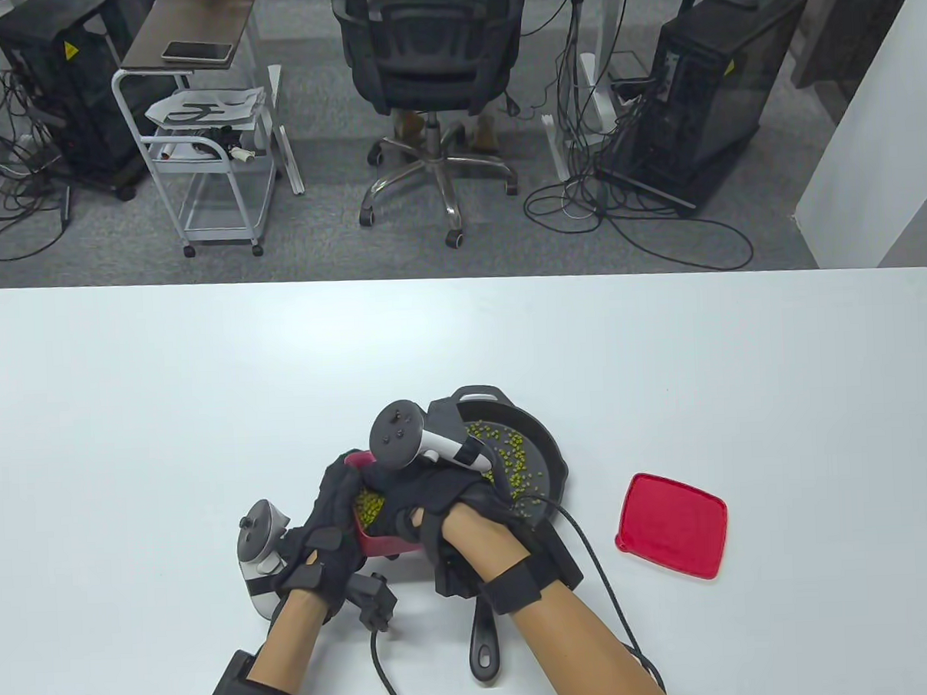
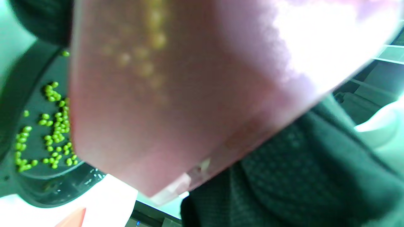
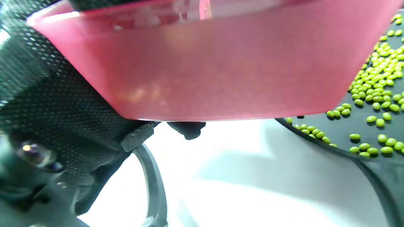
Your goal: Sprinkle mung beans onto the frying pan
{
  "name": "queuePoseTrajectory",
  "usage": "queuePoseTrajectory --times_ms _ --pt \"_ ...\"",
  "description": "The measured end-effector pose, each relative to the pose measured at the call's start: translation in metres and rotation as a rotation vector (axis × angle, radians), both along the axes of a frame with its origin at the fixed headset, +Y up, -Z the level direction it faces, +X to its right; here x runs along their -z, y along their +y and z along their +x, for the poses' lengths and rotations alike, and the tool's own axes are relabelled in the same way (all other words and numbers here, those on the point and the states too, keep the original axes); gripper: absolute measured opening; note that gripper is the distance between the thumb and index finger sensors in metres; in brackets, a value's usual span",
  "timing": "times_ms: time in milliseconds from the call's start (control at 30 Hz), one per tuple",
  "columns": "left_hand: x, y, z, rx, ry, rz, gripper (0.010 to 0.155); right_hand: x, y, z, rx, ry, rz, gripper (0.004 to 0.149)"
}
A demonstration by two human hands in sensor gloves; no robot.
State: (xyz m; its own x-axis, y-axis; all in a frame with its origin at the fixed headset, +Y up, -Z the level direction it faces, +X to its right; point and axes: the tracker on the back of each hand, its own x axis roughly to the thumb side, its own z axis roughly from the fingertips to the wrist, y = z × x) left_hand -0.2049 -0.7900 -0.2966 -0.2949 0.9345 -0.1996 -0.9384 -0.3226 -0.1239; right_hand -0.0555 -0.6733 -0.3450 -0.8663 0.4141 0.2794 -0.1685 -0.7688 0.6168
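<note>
Table view: nearest the camera, both forearms come in from the near edge. Left hand [image 1: 329, 522] wraps the left side of a red container [image 1: 375, 532] and grips it. Right hand [image 1: 439, 502] lies over the container's top, fingers curled down into it; grip on beans cannot be told. Mung beans [image 1: 369, 507] show inside the container. Frying pan [image 1: 526, 467] sits just right of the container, handle pointing near, partly under the right wrist; scattered beans [image 1: 510, 457] lie in it. Red lid [image 1: 672, 524] lies flat on the white table [image 1: 166, 391], right of the pan, apart from it.

Left wrist view: blurred container wall [image 2: 189, 94] fills the frame, pale beans showing through. Pan [image 2: 41, 176] at left with green beans [image 2: 50, 132] in it. Black glove [image 2: 300, 176] at lower right.

Right wrist view: container [image 3: 221, 63] across the top, raised off the table, left glove [image 3: 53, 94] against its left side. Pan rim [image 3: 363, 160] at right, beans [image 3: 375, 88] spread inside.
</note>
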Motion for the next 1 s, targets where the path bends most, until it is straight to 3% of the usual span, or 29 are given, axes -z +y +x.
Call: queuePoseTrajectory --times_ms 367,667,1000 --pt "0.002 -0.005 0.002 -0.033 -0.013 -0.006 0.079 -0.001 -0.001 -0.005 0.06 -0.038 0.174 0.045" --pt "0.003 -0.002 -0.001 -0.062 -0.022 -0.011 0.08 0.006 0.012 0.005 0.135 -0.085 0.18 0.04" --pt "0.005 -0.004 -0.008 -0.049 -0.007 -0.025 0.079 0.023 0.041 0.046 0.274 -0.21 0.196 0.04"
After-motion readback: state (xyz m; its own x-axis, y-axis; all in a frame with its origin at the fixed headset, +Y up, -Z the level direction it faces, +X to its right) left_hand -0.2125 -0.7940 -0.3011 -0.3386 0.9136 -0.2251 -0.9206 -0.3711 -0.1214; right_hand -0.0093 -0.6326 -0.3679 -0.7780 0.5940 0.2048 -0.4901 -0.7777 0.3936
